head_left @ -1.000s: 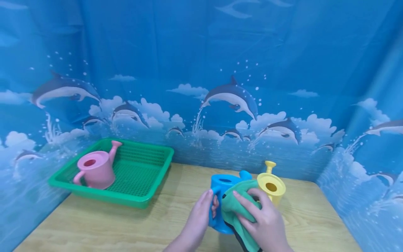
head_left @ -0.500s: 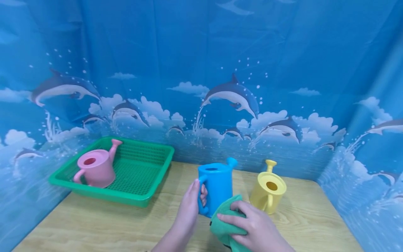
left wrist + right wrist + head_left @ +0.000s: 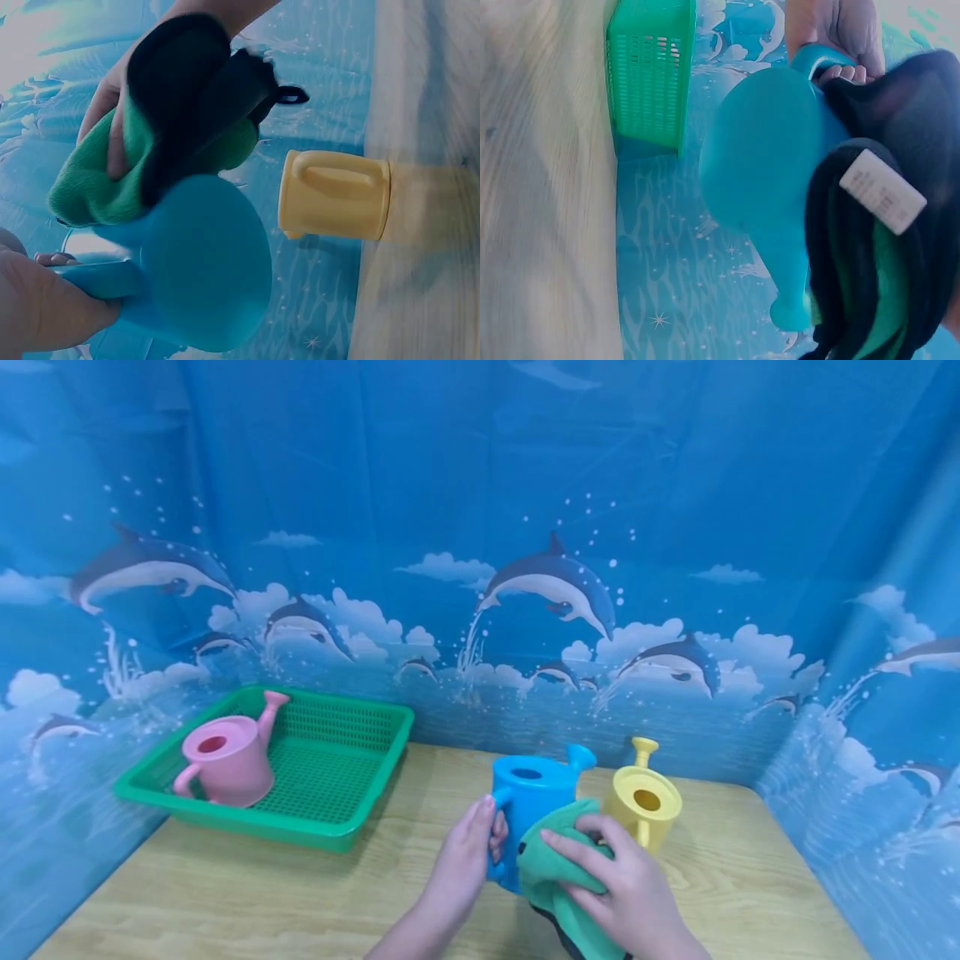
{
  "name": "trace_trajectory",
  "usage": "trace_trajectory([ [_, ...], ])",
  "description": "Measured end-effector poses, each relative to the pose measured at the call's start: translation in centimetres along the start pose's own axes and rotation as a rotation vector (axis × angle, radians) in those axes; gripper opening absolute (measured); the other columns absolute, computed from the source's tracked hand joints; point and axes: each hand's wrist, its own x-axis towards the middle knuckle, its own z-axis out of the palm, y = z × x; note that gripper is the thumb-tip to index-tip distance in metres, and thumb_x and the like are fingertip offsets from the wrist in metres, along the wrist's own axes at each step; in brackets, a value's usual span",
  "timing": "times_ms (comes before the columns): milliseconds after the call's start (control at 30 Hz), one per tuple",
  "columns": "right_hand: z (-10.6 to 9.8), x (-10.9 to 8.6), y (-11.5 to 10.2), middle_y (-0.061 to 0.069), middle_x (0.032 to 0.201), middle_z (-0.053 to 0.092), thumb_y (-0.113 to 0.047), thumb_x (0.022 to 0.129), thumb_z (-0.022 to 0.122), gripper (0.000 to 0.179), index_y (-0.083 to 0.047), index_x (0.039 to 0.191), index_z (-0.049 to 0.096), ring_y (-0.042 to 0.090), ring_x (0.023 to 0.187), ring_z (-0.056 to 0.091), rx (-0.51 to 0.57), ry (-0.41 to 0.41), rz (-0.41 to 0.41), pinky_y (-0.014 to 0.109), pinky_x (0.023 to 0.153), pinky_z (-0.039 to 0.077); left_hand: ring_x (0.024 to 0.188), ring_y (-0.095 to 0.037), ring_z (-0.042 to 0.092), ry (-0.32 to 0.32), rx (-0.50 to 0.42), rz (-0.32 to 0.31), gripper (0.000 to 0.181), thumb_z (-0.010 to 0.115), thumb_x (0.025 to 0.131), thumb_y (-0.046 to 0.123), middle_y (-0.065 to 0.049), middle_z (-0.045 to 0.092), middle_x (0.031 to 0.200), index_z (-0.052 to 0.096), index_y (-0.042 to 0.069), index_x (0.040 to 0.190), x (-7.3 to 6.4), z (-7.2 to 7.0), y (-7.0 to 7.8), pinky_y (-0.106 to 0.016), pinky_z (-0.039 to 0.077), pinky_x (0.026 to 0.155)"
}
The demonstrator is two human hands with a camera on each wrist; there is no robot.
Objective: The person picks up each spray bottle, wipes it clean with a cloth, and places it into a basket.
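My left hand (image 3: pixel 468 852) grips the handle of a blue watering can (image 3: pixel 536 789), its fingers curled through the loop. The can is held up off the table, and its round base faces both wrist cameras. A green cloth (image 3: pixel 558 860) with dark edging is bunched in my right hand (image 3: pixel 626 885), which presses it against the can's right side. In the right wrist view a white label (image 3: pixel 883 191) shows on the cloth. Just behind my right hand stands a yellow watering can (image 3: pixel 648 806), its spout toward the back.
At the left, a green plastic basket (image 3: pixel 341 839) sits on the wooden table (image 3: pixel 300 902) with a pink watering can (image 3: pixel 232 768) inside it. A blue curtain (image 3: pixel 450 468) printed with dolphins hangs behind the table and along its sides.
The blue watering can moved left and up, then back right and slightly down. The cloth slid off to its lower part and has come back up its side. Both grips stay the same.
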Motion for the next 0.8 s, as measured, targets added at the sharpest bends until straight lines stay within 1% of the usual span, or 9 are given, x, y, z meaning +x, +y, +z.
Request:
trace_trajectory([
  [67, -0.1, -0.04, 0.01, 0.007, 0.105, 0.059, -0.049, 0.099, 0.042, 0.044, -0.02, 0.116, 0.07, 0.014, 0.08, 0.058, -0.023, 0.069, 0.065, 0.021, 0.065, 0.05, 0.068, -0.013, 0.04, -0.034, 0.008, -0.02, 0.04, 0.032, 0.105, 0.042, 0.0, 0.041, 0.074, 0.043, 0.011, 0.082, -0.14, 0.25, -0.19, -0.023, 0.038, 0.066],
  [167, -0.22, -0.15, 0.03, 0.011, 0.107, 0.059, -0.051, 0.097, 0.044, 0.048, -0.015, 0.116, 0.069, 0.015, 0.081, 0.056, -0.023, 0.169, 0.168, 0.018, 0.064, 0.047, 0.069, -0.014, 0.04, -0.076, 0.001, -0.051, 0.041, 0.033, 0.104, 0.044, 0.0, 0.042, 0.074, 0.044, 0.011, 0.083, -0.39, 0.63, -0.45, -0.024, 0.038, 0.067],
  [200, -0.23, -0.18, 0.06, 0.012, 0.108, 0.059, -0.051, 0.097, 0.045, 0.049, -0.013, 0.115, 0.069, 0.015, 0.081, 0.055, -0.02, 0.2, 0.185, 0.017, 0.063, 0.046, 0.069, -0.015, 0.041, -0.083, -0.002, -0.058, 0.041, 0.033, 0.104, 0.045, 0.0, 0.042, 0.074, 0.044, 0.011, 0.083, -0.47, 0.73, -0.46, -0.025, 0.038, 0.068],
  [267, -0.24, -0.2, 0.05, 0.013, 0.109, 0.059, -0.051, 0.096, 0.046, 0.05, -0.011, 0.115, 0.069, 0.013, 0.081, 0.052, -0.021, 0.226, 0.215, 0.017, 0.065, 0.045, 0.07, -0.015, 0.041, -0.09, -0.006, -0.063, 0.041, 0.033, 0.103, 0.045, 0.0, 0.042, 0.074, 0.044, 0.012, 0.083, -0.64, 0.84, -0.45, -0.026, 0.039, 0.069],
  [300, -0.2, -0.21, 0.03, 0.014, 0.109, 0.059, -0.051, 0.096, 0.046, 0.05, -0.011, 0.115, 0.069, 0.013, 0.082, 0.052, -0.015, 0.233, 0.217, 0.017, 0.066, 0.045, 0.07, -0.015, 0.041, -0.092, -0.011, -0.061, 0.04, 0.033, 0.104, 0.044, 0.0, 0.042, 0.074, 0.044, 0.011, 0.083, -0.72, 0.85, -0.45, -0.026, 0.039, 0.069],
  [433, -0.17, -0.15, 0.03, 0.014, 0.108, 0.059, -0.05, 0.096, 0.048, 0.049, -0.01, 0.114, 0.07, 0.013, 0.08, 0.051, 0.001, 0.225, 0.186, 0.017, 0.066, 0.044, 0.07, -0.015, 0.041, -0.082, -0.024, -0.059, 0.04, 0.031, 0.104, 0.043, 0.0, 0.041, 0.074, 0.043, 0.011, 0.084, -0.73, 0.85, -0.34, -0.025, 0.038, 0.068],
  [600, -0.03, -0.12, 0.15, 0.012, 0.107, 0.059, -0.049, 0.095, 0.05, 0.046, -0.012, 0.114, 0.07, 0.015, 0.083, 0.054, 0.04, 0.195, 0.133, 0.017, 0.068, 0.046, 0.071, -0.015, 0.04, -0.061, -0.06, -0.09, 0.039, 0.03, 0.104, 0.043, 0.0, 0.041, 0.076, 0.043, 0.012, 0.084, -0.54, 0.67, -0.3, -0.025, 0.037, 0.069],
  [700, -0.14, -0.16, 0.17, 0.007, 0.108, 0.058, -0.049, 0.095, 0.049, 0.044, -0.016, 0.116, 0.07, 0.013, 0.086, 0.055, 0.066, 0.127, 0.123, 0.015, 0.072, 0.047, 0.07, -0.014, 0.039, -0.041, -0.071, -0.081, 0.038, 0.029, 0.106, 0.04, 0.0, 0.04, 0.075, 0.041, 0.012, 0.083, -0.39, 0.48, -0.3, -0.025, 0.037, 0.069],
  [800, -0.18, -0.32, 0.35, 0.003, 0.108, 0.058, -0.049, 0.095, 0.049, 0.041, -0.02, 0.116, 0.069, 0.01, 0.087, 0.056, 0.095, 0.051, 0.094, 0.014, 0.074, 0.047, 0.067, -0.013, 0.038, -0.016, -0.092, -0.045, 0.038, 0.027, 0.106, 0.037, 0.001, 0.038, 0.072, 0.039, 0.012, 0.08, -0.17, 0.19, -0.32, -0.024, 0.036, 0.067],
])
